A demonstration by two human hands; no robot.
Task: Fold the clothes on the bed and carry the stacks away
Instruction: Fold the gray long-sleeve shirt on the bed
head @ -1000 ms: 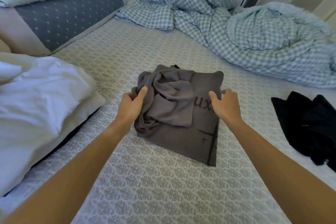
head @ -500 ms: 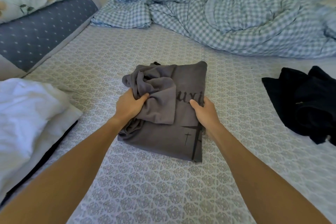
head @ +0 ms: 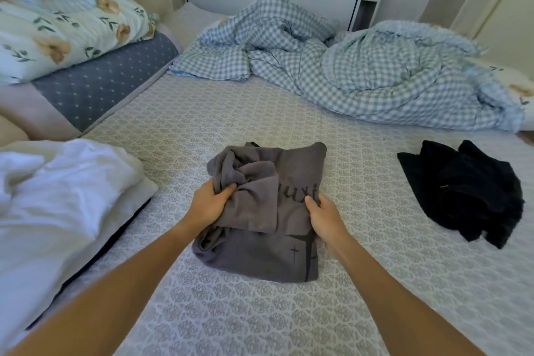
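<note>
Right now we have the grey garment, folded but lumpy, lying on the patterned bedsheet straight ahead of us, its long axis running away from us toward the checked duvet. Our left hand grips the bunched fold on the garment's left side, thumb on top and fingers curled into the cloth beneath. Our right hand holds the right edge beside the printed lettering, thumb pressed on top; the other fingers seem tucked under the edge, though we cannot see them fully. So the garment sits between our two hands, each about equally near, with the far end reaching out beyond the fingertips and the near end lying back between our wrists. We judge that the coming move, lifting or squaring the bundle, turns on keeping both sides level, since the loose bunch on the left could slip open. A black garment lies unfolded well apart to the right, and white bedding sits to the left.
</note>
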